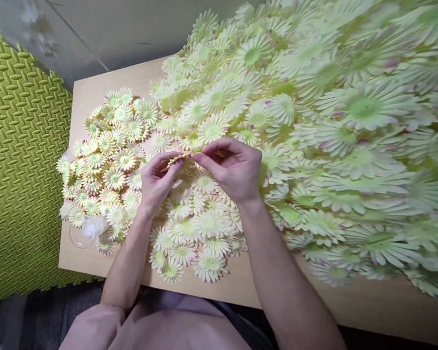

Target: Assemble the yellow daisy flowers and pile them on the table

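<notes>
My left hand (156, 181) and my right hand (233, 167) meet above the middle of a wooden table (95, 92). Both pinch one pale yellow fabric flower (177, 159), held edge-on between the fingertips. Under and around the hands lie several loose daisy-like flowers with green centres (208, 223). A smaller heap of the same flowers (105, 160) lies to the left. A large pile of flowers (350, 121) covers the right side.
A clear plastic cup or dome (83, 232) sits near the table's front left corner. A green foam floor mat (18, 170) lies left of the table. Grey concrete floor (113, 29) shows beyond. My lap in pink cloth (160, 325) is at the table's front edge.
</notes>
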`<state>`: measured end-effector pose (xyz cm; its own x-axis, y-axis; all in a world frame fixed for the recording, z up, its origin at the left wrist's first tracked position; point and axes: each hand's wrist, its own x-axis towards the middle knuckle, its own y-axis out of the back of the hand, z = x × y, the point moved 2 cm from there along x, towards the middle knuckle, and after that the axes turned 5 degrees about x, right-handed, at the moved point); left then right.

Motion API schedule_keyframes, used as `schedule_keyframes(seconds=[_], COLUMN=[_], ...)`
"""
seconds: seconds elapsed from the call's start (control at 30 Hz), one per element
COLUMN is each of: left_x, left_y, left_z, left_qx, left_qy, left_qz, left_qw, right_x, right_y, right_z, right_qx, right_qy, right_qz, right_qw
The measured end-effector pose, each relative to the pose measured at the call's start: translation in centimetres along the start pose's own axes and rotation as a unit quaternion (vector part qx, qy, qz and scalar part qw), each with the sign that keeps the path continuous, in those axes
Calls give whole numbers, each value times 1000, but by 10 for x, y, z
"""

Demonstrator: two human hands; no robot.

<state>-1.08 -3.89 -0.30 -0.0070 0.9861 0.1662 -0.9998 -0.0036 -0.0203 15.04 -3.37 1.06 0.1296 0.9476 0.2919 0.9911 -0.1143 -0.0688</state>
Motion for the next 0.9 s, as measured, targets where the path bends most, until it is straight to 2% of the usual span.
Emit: schedule_keyframes(seconds=[0.1, 0.2, 0.33, 0.5, 0.9], left_x=[-1, -1, -2, -2, -2], left_y=[0, -2, -2, -1, -2], left_z=[2, 7, 9, 6, 6], left_qx=[10, 6, -17, -19, -10], left_qy=[-34, -48, -35, 3, 10], left_qz=[29, 2, -35, -13, -9], left_qw=[999, 999, 999, 1000, 1000], right_x=[-2, -4, -4, -3, -2], right_y=[-1, -2, -2, -3, -3], right_z=[-2, -2, -2, -3, -7], right_qx=[-4, 17, 39, 63, 68], right_qy=[-13, -50, -73, -87, -100], right_qz=[-38, -90, -87, -110, -112], right_qw=[999, 995, 993, 988, 986])
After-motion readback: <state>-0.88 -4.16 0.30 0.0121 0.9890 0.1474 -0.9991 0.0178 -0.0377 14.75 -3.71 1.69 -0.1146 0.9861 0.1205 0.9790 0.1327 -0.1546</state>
